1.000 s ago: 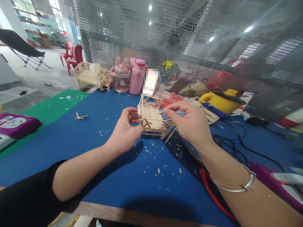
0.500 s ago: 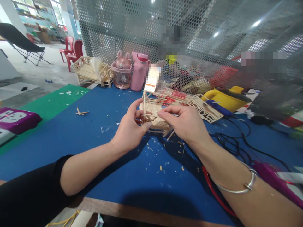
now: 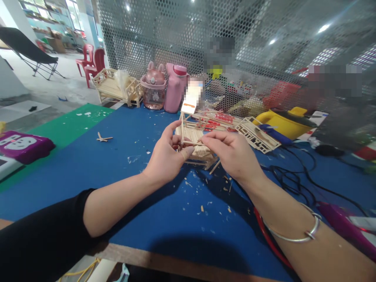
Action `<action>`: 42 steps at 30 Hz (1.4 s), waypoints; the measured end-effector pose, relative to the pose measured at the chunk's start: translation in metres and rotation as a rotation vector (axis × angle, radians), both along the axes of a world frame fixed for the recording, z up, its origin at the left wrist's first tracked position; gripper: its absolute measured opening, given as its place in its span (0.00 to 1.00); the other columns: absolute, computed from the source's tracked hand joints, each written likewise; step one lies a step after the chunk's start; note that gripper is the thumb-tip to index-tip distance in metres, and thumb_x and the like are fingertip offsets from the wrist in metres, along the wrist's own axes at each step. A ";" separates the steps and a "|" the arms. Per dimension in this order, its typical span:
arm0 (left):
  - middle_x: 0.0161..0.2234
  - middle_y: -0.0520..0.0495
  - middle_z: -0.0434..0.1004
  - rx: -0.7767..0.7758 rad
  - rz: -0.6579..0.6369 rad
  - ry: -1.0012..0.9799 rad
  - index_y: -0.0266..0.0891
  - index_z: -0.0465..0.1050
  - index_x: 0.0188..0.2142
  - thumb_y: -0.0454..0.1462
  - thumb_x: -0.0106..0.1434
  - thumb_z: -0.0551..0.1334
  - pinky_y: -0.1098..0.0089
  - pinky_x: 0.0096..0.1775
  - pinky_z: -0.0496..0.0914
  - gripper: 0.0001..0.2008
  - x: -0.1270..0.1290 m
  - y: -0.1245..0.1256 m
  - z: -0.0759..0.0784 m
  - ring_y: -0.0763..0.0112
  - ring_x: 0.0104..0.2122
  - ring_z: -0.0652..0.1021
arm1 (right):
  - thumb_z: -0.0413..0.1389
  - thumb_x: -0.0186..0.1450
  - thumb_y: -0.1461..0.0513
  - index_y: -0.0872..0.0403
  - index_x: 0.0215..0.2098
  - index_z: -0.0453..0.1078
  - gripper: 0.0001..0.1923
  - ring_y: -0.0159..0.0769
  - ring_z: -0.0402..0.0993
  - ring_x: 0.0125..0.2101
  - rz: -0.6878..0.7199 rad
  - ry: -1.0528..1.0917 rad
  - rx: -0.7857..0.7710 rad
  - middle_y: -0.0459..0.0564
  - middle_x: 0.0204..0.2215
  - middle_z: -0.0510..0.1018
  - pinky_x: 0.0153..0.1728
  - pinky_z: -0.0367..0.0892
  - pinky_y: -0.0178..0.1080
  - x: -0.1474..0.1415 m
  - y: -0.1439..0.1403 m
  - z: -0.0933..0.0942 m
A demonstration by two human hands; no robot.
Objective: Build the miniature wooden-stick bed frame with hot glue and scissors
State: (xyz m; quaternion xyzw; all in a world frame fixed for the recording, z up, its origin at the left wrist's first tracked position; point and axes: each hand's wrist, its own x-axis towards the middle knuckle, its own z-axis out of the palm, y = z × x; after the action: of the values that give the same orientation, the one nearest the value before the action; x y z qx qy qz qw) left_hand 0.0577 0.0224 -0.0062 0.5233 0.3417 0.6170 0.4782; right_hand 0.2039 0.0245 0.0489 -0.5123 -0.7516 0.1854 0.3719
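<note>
A small piece of model furniture [image 3: 194, 135], built from thin wooden sticks with a slatted top, stands on the blue table in front of me. My left hand [image 3: 169, 154] is closed around its left front corner, thumb in front and fingers behind. Across the front, just above the slats, runs a thin wooden stick [image 3: 192, 143]. My right hand [image 3: 235, 152] pinches this stick's right end between thumb and index finger. The fingertips partly hide where the stick meets the model.
A latticed stick panel [image 3: 258, 135], a yellow pot [image 3: 288, 123] and black cables [image 3: 288, 178] lie to the right. Behind stand a pink bottle [image 3: 175, 90], a rabbit-eared jar [image 3: 153, 88] and another stick model [image 3: 113, 88]. Joined sticks [image 3: 103, 138] lie left. Wood scraps [image 3: 202, 208] litter the front.
The whole view has shifted slightly, so things appear a little further right. Both hands keep nearly the same hold on the model and the stick.
</note>
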 end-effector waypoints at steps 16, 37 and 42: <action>0.38 0.48 0.76 0.019 -0.050 -0.067 0.38 0.56 0.55 0.25 0.51 0.63 0.70 0.39 0.70 0.32 -0.004 -0.002 -0.005 0.75 0.35 0.76 | 0.52 0.63 0.59 0.54 0.31 0.73 0.09 0.34 0.70 0.30 0.056 -0.327 0.240 0.46 0.27 0.77 0.34 0.59 0.36 0.005 0.002 -0.007; 0.32 0.52 0.73 0.020 0.004 -0.017 0.38 0.57 0.54 0.27 0.52 0.64 0.71 0.37 0.69 0.30 -0.005 -0.002 -0.005 0.75 0.32 0.74 | 0.52 0.65 0.60 0.54 0.33 0.71 0.08 0.36 0.69 0.28 0.062 -0.459 0.445 0.46 0.25 0.76 0.38 0.56 0.41 0.004 -0.001 -0.015; 0.35 0.51 0.72 0.063 -0.008 0.018 0.39 0.57 0.54 0.27 0.52 0.63 0.71 0.37 0.69 0.30 -0.005 -0.005 -0.005 0.76 0.32 0.74 | 0.53 0.64 0.63 0.53 0.38 0.74 0.08 0.38 0.72 0.33 0.129 -0.436 0.540 0.48 0.31 0.80 0.41 0.57 0.43 0.005 -0.001 -0.015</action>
State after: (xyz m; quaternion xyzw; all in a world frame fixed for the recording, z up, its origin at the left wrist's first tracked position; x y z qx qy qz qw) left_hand 0.0525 0.0176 -0.0108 0.5449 0.3243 0.6208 0.4611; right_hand 0.2092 0.0231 0.0340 -0.3742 -0.8661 -0.1106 0.3123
